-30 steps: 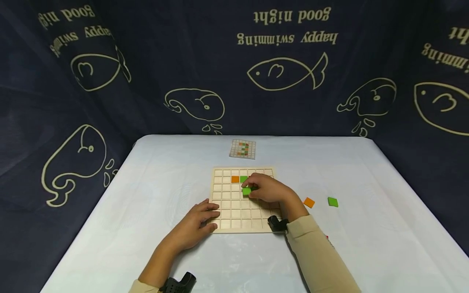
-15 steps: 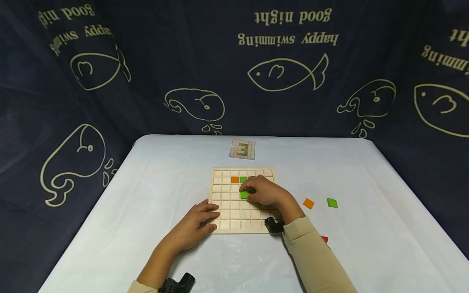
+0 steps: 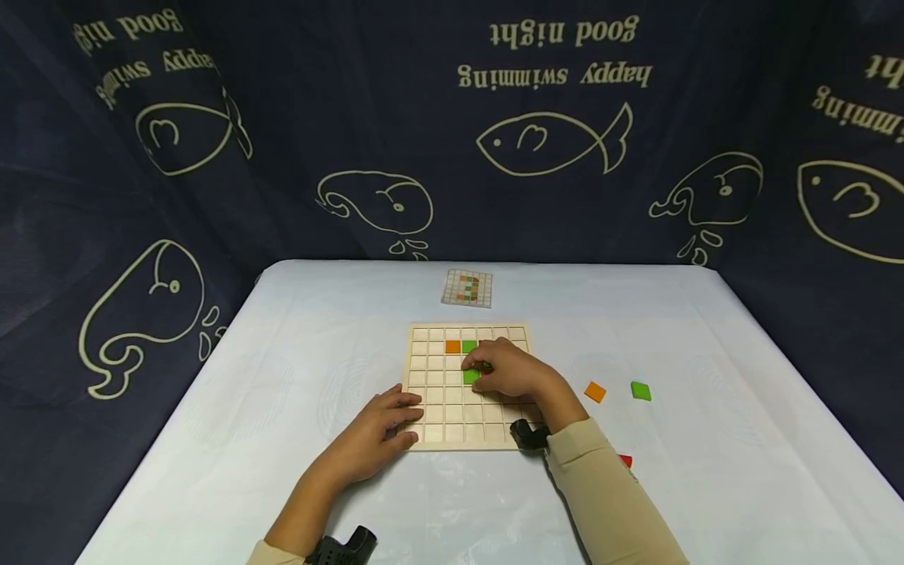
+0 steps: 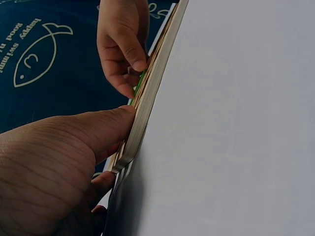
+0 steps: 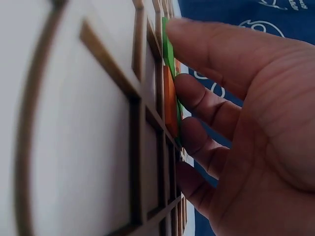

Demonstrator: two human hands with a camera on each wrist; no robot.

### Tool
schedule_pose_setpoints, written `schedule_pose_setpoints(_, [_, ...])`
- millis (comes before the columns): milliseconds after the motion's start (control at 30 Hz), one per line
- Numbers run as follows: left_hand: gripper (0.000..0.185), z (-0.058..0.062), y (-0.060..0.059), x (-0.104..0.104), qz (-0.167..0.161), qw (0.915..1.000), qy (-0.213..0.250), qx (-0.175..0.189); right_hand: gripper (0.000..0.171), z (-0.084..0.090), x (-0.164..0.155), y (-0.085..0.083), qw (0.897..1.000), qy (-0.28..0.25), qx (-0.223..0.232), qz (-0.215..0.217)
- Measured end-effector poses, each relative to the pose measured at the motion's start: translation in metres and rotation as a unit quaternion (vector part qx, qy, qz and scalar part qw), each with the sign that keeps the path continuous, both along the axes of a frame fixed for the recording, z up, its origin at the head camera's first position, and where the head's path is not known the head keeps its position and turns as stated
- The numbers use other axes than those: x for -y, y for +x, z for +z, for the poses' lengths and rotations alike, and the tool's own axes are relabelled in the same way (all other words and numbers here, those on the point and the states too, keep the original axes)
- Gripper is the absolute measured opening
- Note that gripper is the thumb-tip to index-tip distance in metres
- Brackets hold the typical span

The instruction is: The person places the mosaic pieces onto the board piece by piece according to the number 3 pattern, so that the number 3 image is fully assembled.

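Note:
The wooden grid board lies on the table. In its upper rows sit an orange tile and a green tile; a sliver of red shows beside them. My right hand has its thumb and curled index finger at another green tile, which lies in a grid cell. The right wrist view shows the thumb against this green tile, with an orange tile by the other fingers. My left hand rests at the board's left edge, fingers loosely spread; its thumb touches the rim.
A small pattern card with coloured squares lies beyond the board. To the right are a loose orange tile, a loose green tile and a red tile partly hidden by the sleeve. A dark curtain hangs behind the table.
My right hand has moved slightly left and down, and the green tile it held went down into a cell. Its thumb has since shifted a little. The left hand has stayed put.

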State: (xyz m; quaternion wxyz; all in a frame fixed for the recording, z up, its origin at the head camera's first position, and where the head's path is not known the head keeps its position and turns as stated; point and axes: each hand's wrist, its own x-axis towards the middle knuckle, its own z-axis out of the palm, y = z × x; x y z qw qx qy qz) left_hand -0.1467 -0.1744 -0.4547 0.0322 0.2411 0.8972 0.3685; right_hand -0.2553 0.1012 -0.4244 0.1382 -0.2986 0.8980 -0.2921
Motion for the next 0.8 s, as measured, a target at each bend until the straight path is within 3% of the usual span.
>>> schedule_pose_setpoints(300, [0.034,-0.002,-0.001,-0.001,-0.006,0.9999,-0.001,-0.01,0.025,0.002,-0.005,0.002,1.0,-0.012,0.011,0.004])
schedule_pose_setpoints(533, [0.035,0.0,-0.001,0.0,0.0,0.9999,0.001,0.01,0.026,0.008,-0.008,0.002,0.999,-0.035,0.023,0.028])
schedule_pose_setpoints(800, [0.035,0.0,0.0,0.0,-0.001,1.0,-0.002,0.003,0.033,0.015,-0.018,0.005,0.997,-0.065,0.04,-0.013])
